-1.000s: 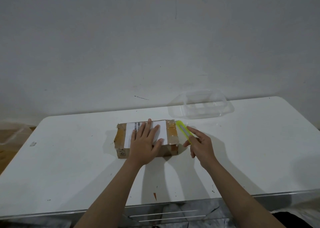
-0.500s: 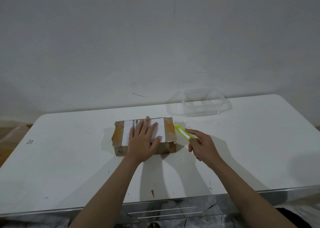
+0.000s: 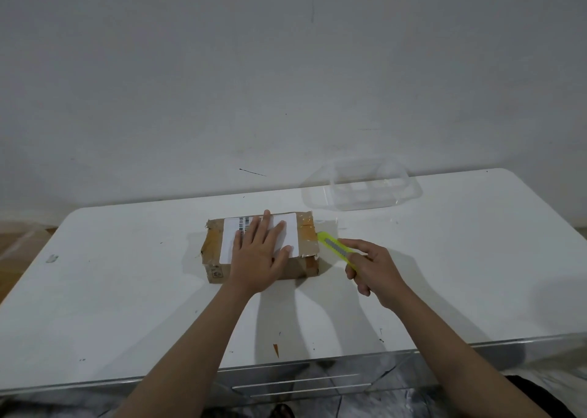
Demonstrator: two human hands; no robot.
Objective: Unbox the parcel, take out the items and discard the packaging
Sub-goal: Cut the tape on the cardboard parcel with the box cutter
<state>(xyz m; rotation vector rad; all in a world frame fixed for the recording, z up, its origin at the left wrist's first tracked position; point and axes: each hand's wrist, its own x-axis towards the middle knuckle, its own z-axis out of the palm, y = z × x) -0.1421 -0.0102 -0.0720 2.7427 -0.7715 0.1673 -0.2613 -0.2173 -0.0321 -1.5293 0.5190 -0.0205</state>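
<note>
Parcel (image 3: 260, 249), a small brown cardboard box wrapped in clear and brown tape, lies near the middle of the white table (image 3: 127, 290), with its long axis running left to right before the person. The left hand (image 3: 257, 259) rests flat on its top with straight fingers and presses it down, half covering the white shipping label (image 3: 289, 236). The right hand (image 3: 374, 268) grips a yellow-green utility knife (image 3: 333, 247), the fingers curled around the handle, and the tip points up and left, just at the right end of the box where the tape crosses. So the taped end lies to the left of the knife, and I judge the cut will begin there. On the label only a barcode (image 3: 244, 224) is visible; no words can be read. A small printed mark on the front face is too small to tell. A clear plastic container (image 3: 362, 186) stands behind, well apart.
</note>
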